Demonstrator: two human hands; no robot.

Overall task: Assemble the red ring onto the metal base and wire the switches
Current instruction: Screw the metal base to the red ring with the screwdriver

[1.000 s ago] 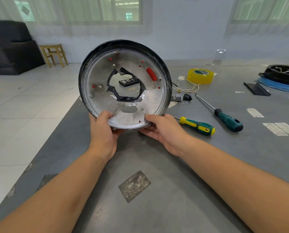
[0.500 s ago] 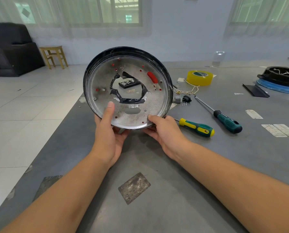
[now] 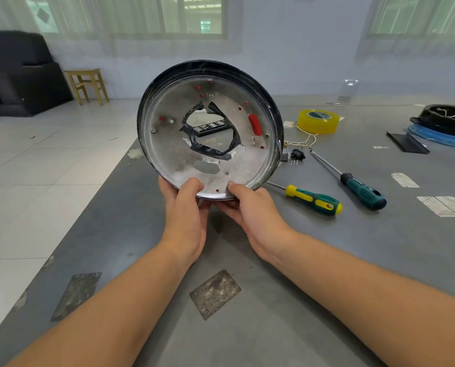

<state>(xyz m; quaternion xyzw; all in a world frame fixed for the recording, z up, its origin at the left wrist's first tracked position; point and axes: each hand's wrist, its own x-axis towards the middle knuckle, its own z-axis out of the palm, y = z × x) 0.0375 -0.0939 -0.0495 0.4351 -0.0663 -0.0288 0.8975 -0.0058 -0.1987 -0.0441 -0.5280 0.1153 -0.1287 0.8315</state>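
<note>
Metal base (image 3: 210, 128) held upright above the table (image 3: 326, 247), gripped at its lower rim by the left hand (image 3: 185, 207) and right hand (image 3: 250, 207). Red is seen through its holes (image 3: 255, 125); alignment is best checked before fastening.

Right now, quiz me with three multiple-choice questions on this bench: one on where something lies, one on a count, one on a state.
1. Where is the yellow tape roll?
A. right of the metal base
B. on the stool
C. in a hand

2. How many screwdrivers lie on the table?
A. one
B. two
C. four

3. How is the metal base kept?
A. flat on the table
B. tilted up, gripped by both hands
C. leaning on the wall

Answers: 1 A, it sits on the table past the base's right edge. 2 B, the yellow-green screwdriver and the teal screwdriver. 3 B, the left hand and right hand grip its lower rim.
</note>
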